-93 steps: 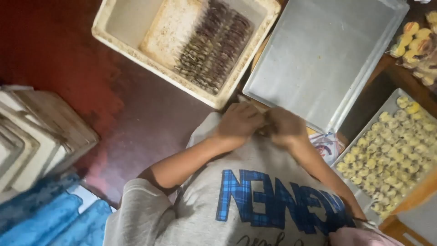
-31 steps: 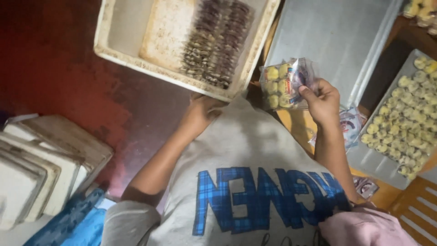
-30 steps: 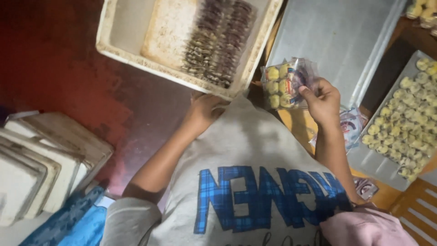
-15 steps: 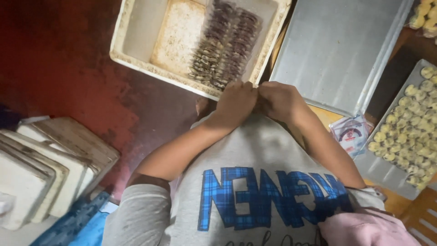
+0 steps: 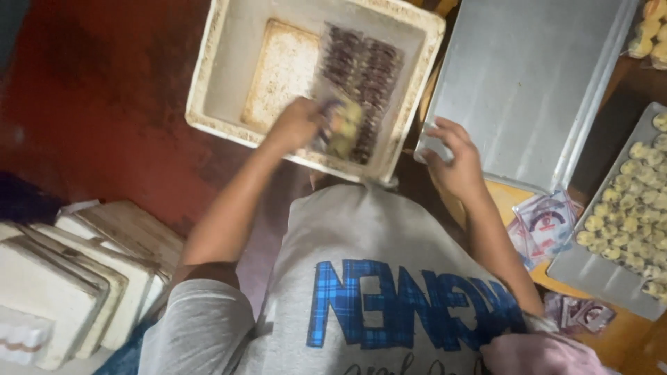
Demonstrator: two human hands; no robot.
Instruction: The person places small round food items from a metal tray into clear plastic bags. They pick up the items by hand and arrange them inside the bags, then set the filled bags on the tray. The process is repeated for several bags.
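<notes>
Over the white box (image 5: 208, 104) at upper center, the left hand (image 5: 295, 125) pinches 1 clear packet (image 5: 340, 128) of yellow pieces, which could slip onto the stacked rows (image 5: 365, 76), while the right hand (image 5: 451, 156), fingers loose, touches the empty tray (image 5: 528, 83).

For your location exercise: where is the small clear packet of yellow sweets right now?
Head view, centre-top: the packet is in the left hand, over the white foam box.

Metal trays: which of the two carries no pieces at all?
The large metal tray beside the white foam box, whose near edge the right hand touches, shows only bare metal. The smaller tray at right holds rows of small yellow pieces.
</notes>
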